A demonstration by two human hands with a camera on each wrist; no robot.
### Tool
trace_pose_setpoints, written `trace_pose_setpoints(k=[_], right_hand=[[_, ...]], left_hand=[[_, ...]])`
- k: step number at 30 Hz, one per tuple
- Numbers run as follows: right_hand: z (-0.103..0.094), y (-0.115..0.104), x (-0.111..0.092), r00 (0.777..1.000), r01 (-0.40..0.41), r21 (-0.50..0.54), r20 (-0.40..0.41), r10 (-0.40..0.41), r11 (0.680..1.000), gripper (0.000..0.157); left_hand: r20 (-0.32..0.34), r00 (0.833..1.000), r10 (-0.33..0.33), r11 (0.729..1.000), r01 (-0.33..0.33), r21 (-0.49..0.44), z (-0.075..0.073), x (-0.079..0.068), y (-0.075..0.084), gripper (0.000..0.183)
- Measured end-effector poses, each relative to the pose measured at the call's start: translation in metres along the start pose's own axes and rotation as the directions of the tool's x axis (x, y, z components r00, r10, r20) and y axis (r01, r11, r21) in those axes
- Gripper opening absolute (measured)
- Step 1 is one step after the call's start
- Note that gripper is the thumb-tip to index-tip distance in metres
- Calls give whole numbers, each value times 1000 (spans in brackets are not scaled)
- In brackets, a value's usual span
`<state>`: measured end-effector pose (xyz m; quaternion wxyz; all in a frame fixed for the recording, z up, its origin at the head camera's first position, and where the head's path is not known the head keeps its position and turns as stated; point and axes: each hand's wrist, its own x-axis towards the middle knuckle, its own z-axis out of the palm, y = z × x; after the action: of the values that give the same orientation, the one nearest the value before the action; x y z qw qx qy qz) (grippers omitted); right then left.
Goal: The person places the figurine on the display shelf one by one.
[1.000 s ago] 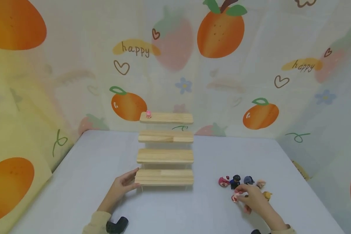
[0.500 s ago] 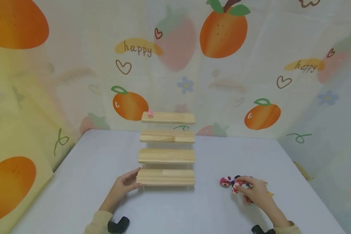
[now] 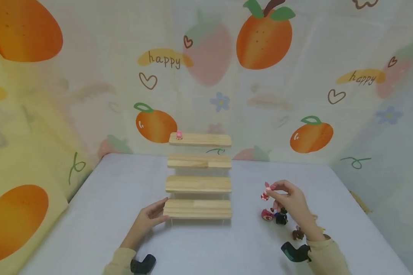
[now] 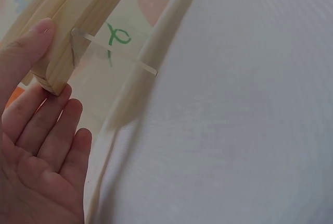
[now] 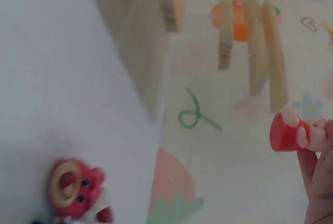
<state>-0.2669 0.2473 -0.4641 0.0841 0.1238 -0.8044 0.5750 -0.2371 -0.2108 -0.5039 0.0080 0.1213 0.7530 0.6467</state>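
My right hand (image 3: pixel 294 200) pinches a small pink-and-red figurine (image 3: pixel 266 191) with pink ears, raised above the other figurines; its red base (image 5: pixel 283 132) shows in the right wrist view. On the left, my left hand (image 3: pixel 148 219) holds the left end of the lowest board of a stepped wooden shelf (image 3: pixel 197 209). The left wrist view has the thumb (image 4: pixel 40 31) on one side of that board (image 4: pixel 62 57) and fingertips at its other side. A small pink figurine (image 3: pixel 179 135) stands at the left of the top board.
Below my right hand are a dark-pink bear figurine (image 3: pixel 267 214), a dark-clothed figurine (image 3: pixel 281 217) and a brown figurine (image 3: pixel 298 233); others are partly hidden by the wrist. A fruit-patterned cloth (image 3: pixel 261 95) hangs behind the white table (image 3: pixel 206 252).
My right hand has lifted the pink-and-red figurine from among the others and carried it up and slightly left. The left hand has stayed at the shelf.
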Motion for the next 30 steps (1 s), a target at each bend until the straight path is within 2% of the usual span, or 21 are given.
trace_pose_setpoints(k=[3,4,5,7,11,12,14,18,20,27,30], right_hand=[[1,51,30,998,57,27,0,-57,998,26],[4,53,38,996,84,51,12,-85,995,26],[10,31,40,993,111,106,26,-114,988,25],[20,-2,46,990,133,149,26,-138,980,24],[42,-93,43,990,138,187,-1,-140,973,24],[44,-96,47,993,119,171,-19,-117,978,25],[52,-119,49,997,80,189,-38,-74,979,27],[67,-133,61,999,27,287,-30,-19,957,27],[74,-136,67,1000,24,320,-20,-19,947,28],[78,-144,76,993,88,357,-105,-54,930,23],[82,-147,82,994,86,383,-97,-53,920,23]], left_hand=[[-10,1000,-16,1000,16,-1,-2,0,-1,62],[-13,1000,-26,1000,26,2,-2,0,-2,62],[-17,999,-33,999,33,10,-2,-1,-2,63],[-22,999,-33,999,34,22,-3,0,-3,63],[-23,999,-28,1000,28,2,-2,2,-4,62],[-16,1000,-25,1000,25,-5,-2,2,-4,61],[-5,1000,-27,1000,27,-12,-2,2,-3,61],[-32,999,-44,999,45,16,-5,0,-1,62],[-49,997,-56,998,57,5,-7,-1,0,61],[6,1000,-22,1000,22,3,-4,4,-2,61],[7,1000,-29,999,29,-19,-4,4,-3,61]])
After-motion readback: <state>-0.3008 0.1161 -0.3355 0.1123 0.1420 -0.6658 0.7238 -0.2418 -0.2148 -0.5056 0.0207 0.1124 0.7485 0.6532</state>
